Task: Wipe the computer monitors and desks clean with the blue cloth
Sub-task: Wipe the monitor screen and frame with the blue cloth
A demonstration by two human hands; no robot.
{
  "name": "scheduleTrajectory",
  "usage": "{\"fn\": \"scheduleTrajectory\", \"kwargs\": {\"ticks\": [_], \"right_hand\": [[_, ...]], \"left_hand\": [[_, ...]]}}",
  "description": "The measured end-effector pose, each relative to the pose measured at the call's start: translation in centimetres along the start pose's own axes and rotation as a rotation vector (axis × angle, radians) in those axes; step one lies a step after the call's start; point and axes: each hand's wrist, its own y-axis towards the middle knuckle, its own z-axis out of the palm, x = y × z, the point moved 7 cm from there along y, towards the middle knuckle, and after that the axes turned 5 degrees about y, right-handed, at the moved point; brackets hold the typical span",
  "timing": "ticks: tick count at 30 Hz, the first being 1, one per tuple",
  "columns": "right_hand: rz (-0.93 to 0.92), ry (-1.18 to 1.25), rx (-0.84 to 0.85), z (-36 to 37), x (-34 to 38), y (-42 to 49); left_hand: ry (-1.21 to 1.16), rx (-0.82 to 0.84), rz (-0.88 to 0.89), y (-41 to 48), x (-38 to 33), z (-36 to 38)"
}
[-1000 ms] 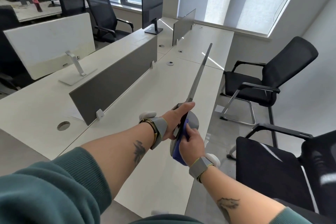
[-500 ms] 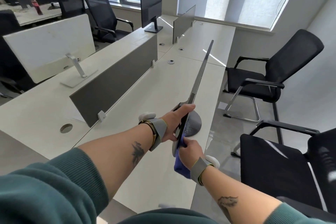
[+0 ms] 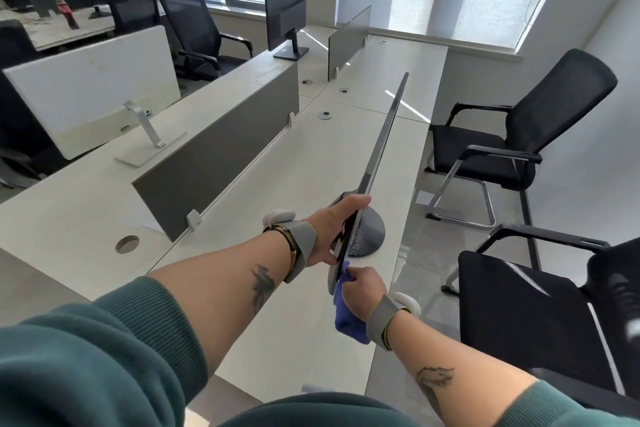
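Observation:
A thin monitor stands edge-on to me on the white desk, its round grey base near the desk's right edge. My left hand grips the monitor's near edge, thumb along the top. My right hand holds the blue cloth bunched against the monitor's lower near corner. The screen face is hidden from this angle.
A grey divider panel runs along the desk's left side. A white monitor and a black monitor stand on the desks beyond it. Black chairs sit to the right and close by.
My right hand has slid the blue cloth down the monitor toward its lower near corner. My left hand has kept its grip on the edge. My view has shifted slightly.

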Motion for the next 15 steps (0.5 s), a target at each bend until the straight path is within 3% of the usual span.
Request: {"fn": "scheduleTrajectory", "kwargs": {"ticks": [4,7,10,12,15], "right_hand": [[-0.164,0.097,-0.067,-1.0,2.6,-0.1],[-0.177,-0.162,-0.063,-0.2,2.3,0.2],[-0.02,-0.406,0.025,0.4,-0.3,0.6],[0.067,-0.269,0.052,0.2,-1.9,0.9],[0.191,0.307,0.038,0.6,-3.0,0.6]], "left_hand": [[-0.001,0.011,-0.002,0.1,-0.2,-0.3],[0.004,0.009,0.003,0.2,-0.1,-0.3],[-0.021,-0.001,0.009,0.1,0.0,-0.1],[-0.05,0.001,-0.001,0.3,0.1,0.1],[-0.063,0.006,-0.006,0.4,0.3,0.2]]}}
